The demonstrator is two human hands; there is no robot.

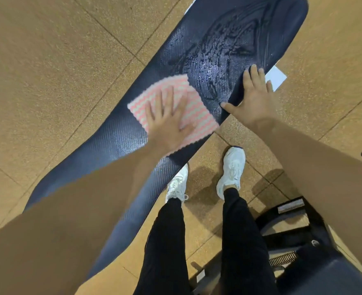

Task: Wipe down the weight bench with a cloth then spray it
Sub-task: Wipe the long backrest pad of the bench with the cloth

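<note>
A long dark blue padded weight bench (120, 137) runs diagonally from lower left to upper right. Its far half (222, 52) glistens with wet streaks. A pink and white striped cloth (197, 111) lies flat on the pad near the middle. My left hand (167, 122) presses on the cloth with its fingers spread. My right hand (254, 96) rests flat on the bench's near edge, fingers apart, holding nothing. No spray bottle is in view.
Tan speckled rubber floor tiles (58, 60) surround the bench. My legs in black trousers and white shoes (232, 169) stand beside the bench. A black machine frame with a spring (286, 233) sits at the lower right. A white tag (276, 76) shows by the bench's edge.
</note>
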